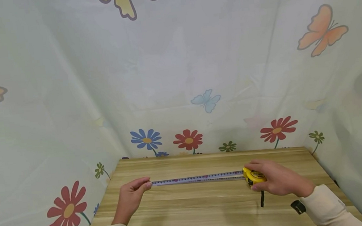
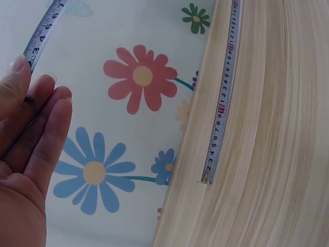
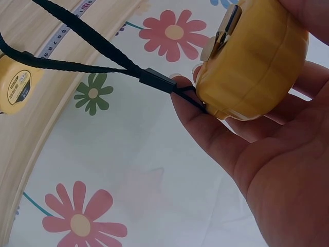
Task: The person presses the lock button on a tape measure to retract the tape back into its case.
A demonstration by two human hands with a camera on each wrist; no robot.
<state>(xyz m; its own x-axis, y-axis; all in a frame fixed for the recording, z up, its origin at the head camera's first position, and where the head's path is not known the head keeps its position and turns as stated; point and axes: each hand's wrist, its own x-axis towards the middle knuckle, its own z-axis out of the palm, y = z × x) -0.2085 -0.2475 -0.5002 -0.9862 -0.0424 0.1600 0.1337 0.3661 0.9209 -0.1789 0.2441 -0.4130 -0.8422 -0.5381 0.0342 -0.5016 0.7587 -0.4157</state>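
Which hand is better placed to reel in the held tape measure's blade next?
Right, I'd judge: the right hand grips the yellow tape measure case, while the left hand pinches the free end of the extended blade.

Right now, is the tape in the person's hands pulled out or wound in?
Pulled out: the marked blade stretches between the left hand and the yellow case in the right hand.

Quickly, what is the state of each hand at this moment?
Left hand: closed, pinching the extended tape blade.
Right hand: closed, holding the yellow tape measure case.
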